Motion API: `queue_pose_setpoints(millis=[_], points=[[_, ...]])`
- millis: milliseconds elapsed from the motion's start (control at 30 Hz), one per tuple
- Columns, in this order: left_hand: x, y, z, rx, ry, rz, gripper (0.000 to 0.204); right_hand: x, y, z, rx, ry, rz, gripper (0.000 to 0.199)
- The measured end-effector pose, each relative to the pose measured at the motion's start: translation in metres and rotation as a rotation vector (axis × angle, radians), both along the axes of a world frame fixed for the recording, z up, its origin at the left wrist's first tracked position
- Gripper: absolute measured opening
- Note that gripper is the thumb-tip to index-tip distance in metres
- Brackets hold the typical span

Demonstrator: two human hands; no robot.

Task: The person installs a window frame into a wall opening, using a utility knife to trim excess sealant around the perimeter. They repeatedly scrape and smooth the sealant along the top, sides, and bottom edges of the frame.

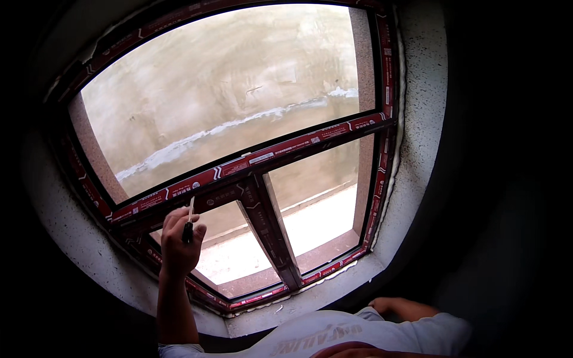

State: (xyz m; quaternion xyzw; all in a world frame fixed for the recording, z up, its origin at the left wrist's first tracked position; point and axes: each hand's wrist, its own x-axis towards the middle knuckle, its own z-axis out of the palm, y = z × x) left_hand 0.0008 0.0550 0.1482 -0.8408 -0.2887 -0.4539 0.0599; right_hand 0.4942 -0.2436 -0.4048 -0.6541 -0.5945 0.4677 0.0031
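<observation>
My left hand (181, 241) is raised in front of the window, with the fingers closed around a small knife. This knife (187, 231) has a black handle, and its thin pale blade points up toward the frame's horizontal bar. The dark window frame (274, 232) is covered in red printed protective film. Just above the blade runs the crossbar (262, 156); whether the tip touches it I cannot tell. My right hand (381, 306) is low at the right, beside my light shirt, with its fingers mostly hidden in shadow.
The window has a large upper pane (239, 89) and two lower openings, with a plastered wall outside. A rough concrete reveal (418, 137) surrounds the frame, and pale foam (391, 179) fills the joint. A small white scrap (279, 309) lies on the sill. Both sides are dark.
</observation>
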Motion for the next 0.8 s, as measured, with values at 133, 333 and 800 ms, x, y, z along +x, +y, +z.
queue_pose_setpoints(millis=[133,333,800], points=[[0.014,0.051,0.036,0.102,0.024,0.007,0.047,0.039,0.091,0.313,0.598,0.155,-0.575,0.021],[0.045,0.109,0.039,-0.237,-0.014,-0.162,0.04,0.099,0.153,0.638,1.496,0.296,-0.606,0.017],[0.082,0.111,0.028,0.006,-0.019,0.006,0.036,0.226,0.29,0.975,1.843,0.429,-0.879,0.019]])
